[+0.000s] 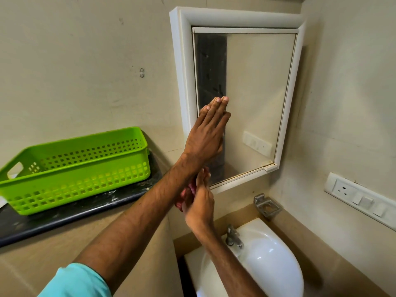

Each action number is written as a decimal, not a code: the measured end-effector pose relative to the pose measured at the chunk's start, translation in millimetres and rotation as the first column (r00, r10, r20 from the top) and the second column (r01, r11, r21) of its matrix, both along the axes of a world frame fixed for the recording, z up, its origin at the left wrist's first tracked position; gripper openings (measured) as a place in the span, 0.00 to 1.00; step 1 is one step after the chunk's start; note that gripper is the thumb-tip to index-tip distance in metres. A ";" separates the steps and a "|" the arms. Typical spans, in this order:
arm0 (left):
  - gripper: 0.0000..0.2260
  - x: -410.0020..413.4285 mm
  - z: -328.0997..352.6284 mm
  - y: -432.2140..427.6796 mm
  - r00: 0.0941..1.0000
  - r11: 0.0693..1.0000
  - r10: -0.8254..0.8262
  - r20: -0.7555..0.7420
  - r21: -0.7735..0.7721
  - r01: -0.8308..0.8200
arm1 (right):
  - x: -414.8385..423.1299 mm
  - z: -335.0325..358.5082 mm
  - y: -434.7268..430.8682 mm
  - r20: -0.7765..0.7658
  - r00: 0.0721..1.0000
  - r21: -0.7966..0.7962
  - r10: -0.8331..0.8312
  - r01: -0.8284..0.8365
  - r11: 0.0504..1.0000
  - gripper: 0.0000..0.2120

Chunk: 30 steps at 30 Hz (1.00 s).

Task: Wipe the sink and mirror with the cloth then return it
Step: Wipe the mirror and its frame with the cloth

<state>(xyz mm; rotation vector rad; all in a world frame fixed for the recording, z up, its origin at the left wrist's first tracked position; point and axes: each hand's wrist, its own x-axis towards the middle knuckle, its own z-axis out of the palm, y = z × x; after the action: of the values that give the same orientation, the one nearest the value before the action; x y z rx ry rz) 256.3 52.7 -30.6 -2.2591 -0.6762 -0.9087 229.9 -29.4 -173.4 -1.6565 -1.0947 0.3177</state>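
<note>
Head view shows my left hand [205,136] laid flat against the lower left part of the mirror [257,93], fingers straight and together, palm to the glass, gripping nothing. My right hand [198,207] sits just below it, crossing under the left forearm, curled around the red cloth [186,195], which is bunched between palm and fingers with only a little of it showing. The cloth hangs close to the mirror's bottom left corner, above the tap [233,236] and the white sink [267,258] nearer to me on the right.

I judge this to be the mirror-wiping step, with the left hand steadying the white-framed door so that it does not swing. To do it well, I would keep that flat palm pressing gently at the frame side and not on the open glass, since bare skin leaves smears. I would spread the cloth wider under the right fingers before it meets the glass; a tight wad covers little and streaks. Then run overlapping strokes from the far top edge down to the near bottom edge, shifting the left hand out of the way as I reach its patch.

The green basket [81,166] stands on the dark counter [64,219] to the left, looking empty from here; I take it as the likely place to return the cloth.
</note>
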 end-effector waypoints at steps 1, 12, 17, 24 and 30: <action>0.27 0.3 0.5 -0.6 1.000 1.000 -0.003 0.003 -0.004 0.004 | 1.0 -1.8 -0.5 0.033 0.999 0.002 0.011 -0.011 1.000 0.48; 0.26 -3.7 6.2 -5.5 0.998 0.994 -0.058 -0.008 -0.095 0.057 | -2.0 10.1 -12.7 -0.025 0.999 0.002 0.040 -0.040 0.999 0.37; 0.25 -8.2 19.1 -16.8 0.983 0.971 -0.160 0.089 -0.166 0.173 | 15.6 46.4 -20.3 -0.031 0.998 0.191 0.063 -0.056 0.980 0.20; 0.27 -27.9 13.2 -43.1 0.866 0.983 -0.110 0.488 -0.073 0.166 | 54.3 -16.6 -13.8 -0.081 0.975 0.277 -0.207 0.222 0.935 0.40; 0.39 -25.9 -12.1 -43.5 0.867 0.966 0.063 0.495 -0.248 0.071 | 32.1 -44.9 -0.4 0.001 1.000 0.191 0.012 -0.012 0.982 0.40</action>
<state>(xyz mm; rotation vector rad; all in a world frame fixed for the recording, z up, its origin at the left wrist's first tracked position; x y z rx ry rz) 230.4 9.2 -42.7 -2.2515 -1.0715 -1.5128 262.0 -29.7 -218.3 -1.4806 -1.1001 0.2134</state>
